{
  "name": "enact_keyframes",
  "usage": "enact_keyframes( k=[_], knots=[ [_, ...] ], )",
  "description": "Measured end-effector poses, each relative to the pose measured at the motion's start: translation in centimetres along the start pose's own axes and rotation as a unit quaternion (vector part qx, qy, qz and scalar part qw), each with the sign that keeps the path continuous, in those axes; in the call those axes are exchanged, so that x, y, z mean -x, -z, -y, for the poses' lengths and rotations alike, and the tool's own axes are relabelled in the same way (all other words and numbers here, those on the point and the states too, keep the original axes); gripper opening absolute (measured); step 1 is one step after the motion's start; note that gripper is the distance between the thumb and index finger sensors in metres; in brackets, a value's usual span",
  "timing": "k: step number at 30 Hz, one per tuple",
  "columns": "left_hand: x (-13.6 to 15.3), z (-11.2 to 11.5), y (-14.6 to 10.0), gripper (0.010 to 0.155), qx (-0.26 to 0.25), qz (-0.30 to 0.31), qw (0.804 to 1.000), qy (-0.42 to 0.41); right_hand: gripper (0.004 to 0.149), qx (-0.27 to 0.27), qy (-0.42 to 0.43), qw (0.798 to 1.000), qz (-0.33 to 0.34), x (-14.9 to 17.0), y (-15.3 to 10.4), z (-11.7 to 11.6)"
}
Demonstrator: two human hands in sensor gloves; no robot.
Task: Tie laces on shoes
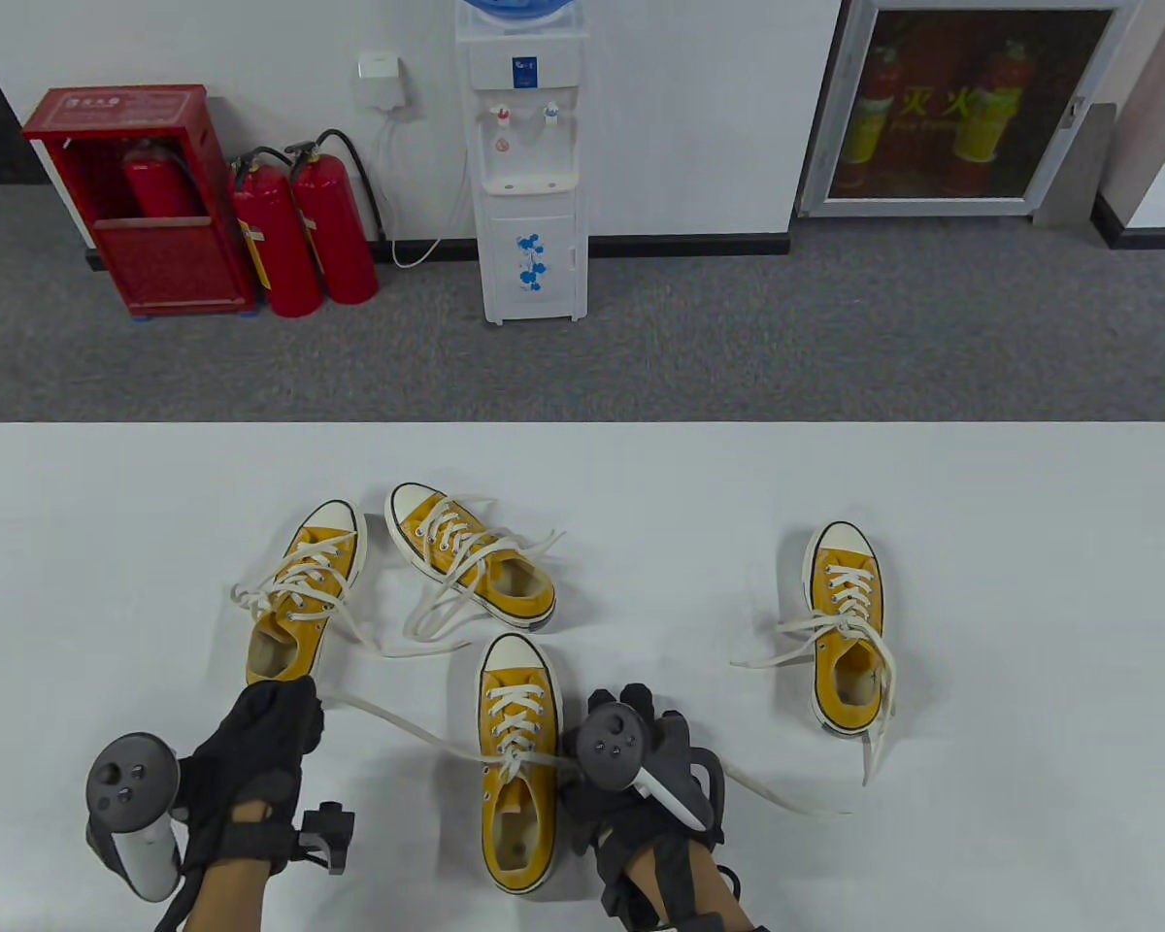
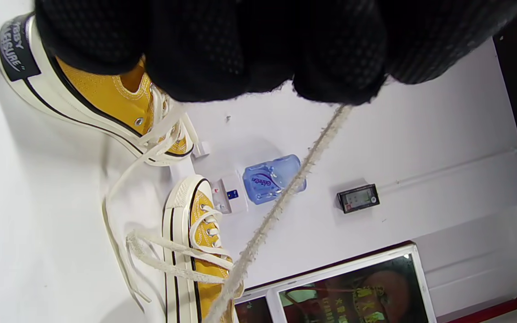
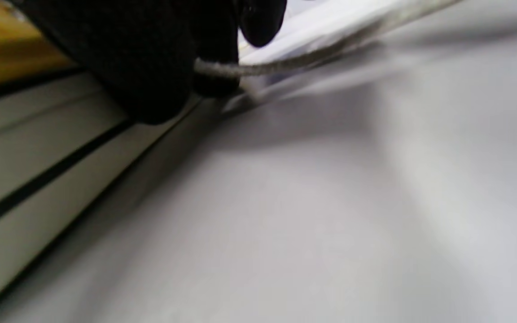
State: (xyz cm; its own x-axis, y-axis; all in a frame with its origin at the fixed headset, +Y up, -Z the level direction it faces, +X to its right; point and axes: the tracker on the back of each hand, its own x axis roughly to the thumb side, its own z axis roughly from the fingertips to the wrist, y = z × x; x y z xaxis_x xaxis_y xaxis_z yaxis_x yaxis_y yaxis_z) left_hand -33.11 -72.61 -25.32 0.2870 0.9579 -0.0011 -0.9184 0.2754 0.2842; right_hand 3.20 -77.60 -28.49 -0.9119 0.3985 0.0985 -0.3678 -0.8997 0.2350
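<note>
A yellow sneaker [image 1: 519,757] with cream laces lies toe-away at the near middle of the white table [image 1: 1029,582]. My left hand [image 1: 296,704] grips one lace end [image 1: 398,723], which runs taut from the shoe out to the left. In the left wrist view the lace [image 2: 285,197] runs out of my closed fingers [image 2: 339,80]. My right hand [image 1: 631,714] rests against the shoe's right side and pinches the other lace [image 3: 285,65] between its fingertips [image 3: 213,85]. That lace's tail [image 1: 786,796] trails right on the table.
Three more yellow sneakers with loose laces lie on the table: two at the left [image 1: 306,602] [image 1: 471,563], close to my left hand, and one at the right [image 1: 847,621]. The table's far edge [image 1: 582,425] lies beyond them.
</note>
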Motion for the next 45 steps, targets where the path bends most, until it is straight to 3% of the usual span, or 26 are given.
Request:
enact_keyframes(
  k=[3, 9, 16, 20, 24, 33, 35, 40, 45],
  knots=[
    [0.0, 0.0, 0.0, 0.037, 0.001, -0.002, 1.0, 0.004, 0.042, 0.016, 0.049, 0.999, 0.004, 0.6, -0.2, 0.8],
    [0.1, 0.1, 0.0, 0.037, 0.002, -0.01, 1.0, 0.001, 0.042, 0.013, 0.2, 0.979, 0.044, 2.8, -1.7, 2.7],
    [0.2, 0.2, 0.0, 0.037, 0.006, -0.018, 1.0, -0.006, 0.043, 0.012, 0.422, 0.901, 0.095, 4.5, -2.2, 3.6],
    [0.1, 0.2, 0.1, 0.037, 0.01, -0.019, 1.0, -0.005, 0.044, 0.012, 0.486, 0.866, 0.119, 3.9, -2.3, 3.4],
    [0.1, 0.2, 0.0, 0.037, 0.008, -0.018, 1.0, -0.011, 0.044, -0.021, 0.547, 0.823, 0.153, 2.6, -2.3, 3.0],
    [0.0, 0.3, 0.1, 0.037, 0.019, -0.014, 0.999, -0.028, 0.046, -0.074, 0.567, 0.799, 0.186, -0.9, -0.6, 3.6],
    [0.0, 0.4, 0.1, 0.037, 0.021, -0.014, 0.999, -0.029, 0.047, -0.101, 0.568, 0.794, 0.193, -1.5, -0.2, 3.3],
    [0.0, 0.7, 0.1, 0.037, 0.031, -0.014, 0.999, -0.029, 0.048, -0.108, 0.592, 0.777, 0.186, -1.9, 0.3, 2.2],
    [-0.4, 0.9, 0.0, 0.037, 0.036, -0.005, 0.999, -0.022, 0.048, -0.083, 0.563, 0.804, 0.171, -1.7, 0.0, 2.1]
  ],
)
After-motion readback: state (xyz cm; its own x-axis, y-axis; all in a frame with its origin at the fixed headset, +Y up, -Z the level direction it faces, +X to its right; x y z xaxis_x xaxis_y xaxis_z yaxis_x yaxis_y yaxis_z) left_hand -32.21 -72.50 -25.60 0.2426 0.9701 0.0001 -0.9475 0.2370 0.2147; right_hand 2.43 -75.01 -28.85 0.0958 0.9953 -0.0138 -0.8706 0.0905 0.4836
